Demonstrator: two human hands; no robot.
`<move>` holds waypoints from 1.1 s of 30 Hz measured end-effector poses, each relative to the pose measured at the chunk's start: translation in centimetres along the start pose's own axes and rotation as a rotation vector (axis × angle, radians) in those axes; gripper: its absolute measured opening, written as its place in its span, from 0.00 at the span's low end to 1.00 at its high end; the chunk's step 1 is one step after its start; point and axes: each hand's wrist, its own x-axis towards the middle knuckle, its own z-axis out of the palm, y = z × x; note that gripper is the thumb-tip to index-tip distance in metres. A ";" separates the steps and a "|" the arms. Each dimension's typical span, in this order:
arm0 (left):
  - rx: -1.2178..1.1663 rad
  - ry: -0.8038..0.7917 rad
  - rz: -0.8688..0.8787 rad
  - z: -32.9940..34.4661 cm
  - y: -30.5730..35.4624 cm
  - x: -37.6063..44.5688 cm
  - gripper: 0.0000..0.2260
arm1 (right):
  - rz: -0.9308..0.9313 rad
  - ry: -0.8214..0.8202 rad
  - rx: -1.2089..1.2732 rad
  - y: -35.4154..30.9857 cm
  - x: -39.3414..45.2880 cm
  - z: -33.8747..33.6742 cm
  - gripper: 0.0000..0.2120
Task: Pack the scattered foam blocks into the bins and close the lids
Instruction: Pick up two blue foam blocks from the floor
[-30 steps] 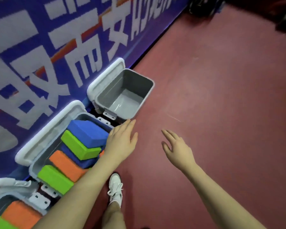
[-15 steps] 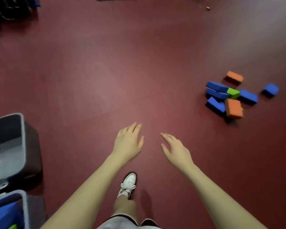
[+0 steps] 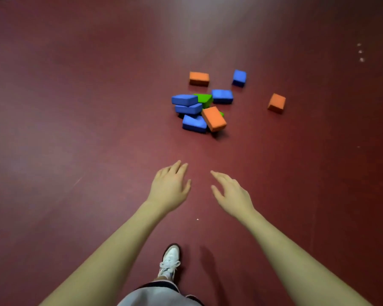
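Several foam blocks lie scattered on the dark red floor ahead of me. A heap holds blue blocks point(image 3: 184, 100), a green block point(image 3: 204, 99) and a tilted orange block point(image 3: 213, 118). Apart from the heap lie an orange block point(image 3: 199, 78), a blue block point(image 3: 239, 77) and another orange block point(image 3: 276, 103) to the right. My left hand point(image 3: 169, 187) and my right hand point(image 3: 231, 193) reach forward with straight fingers, empty, well short of the heap. No bin is in view.
Dark red floor point(image 3: 75, 129) stretches all around the heap. My white shoe point(image 3: 169, 260) stands on it below my hands. A few small pale specks point(image 3: 360, 51) lie far right.
The view has swung away from the bins, which have left the frame. The block heap has moved from the right edge toward the centre and looks nearer. Both hands stay open and empty.
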 end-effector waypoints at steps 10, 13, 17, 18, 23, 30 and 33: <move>0.041 -0.017 0.181 -2.6 7.5 19.7 0.24 | 0.177 0.149 0.028 8.8 11.5 -9.6 0.24; 0.061 -0.011 0.207 -2.6 10.3 25.2 0.24 | 0.213 0.172 0.049 12.2 15.6 -11.7 0.24; 0.064 0.004 0.213 -2.7 14.4 32.4 0.23 | 0.214 0.192 0.073 17.0 21.3 -14.9 0.24; 0.065 0.012 0.213 -2.7 15.5 34.2 0.23 | 0.208 0.196 0.073 18.3 22.7 -15.7 0.24; 0.054 0.026 0.180 -2.9 20.7 42.5 0.22 | 0.191 0.171 0.041 25.3 29.0 -20.6 0.24; 0.060 0.034 0.092 -3.1 23.0 51.5 0.23 | 0.116 0.133 0.038 30.5 38.2 -25.1 0.24; 0.072 0.032 0.054 -3.6 22.1 55.1 0.24 | 0.083 0.118 0.038 31.1 42.4 -25.8 0.24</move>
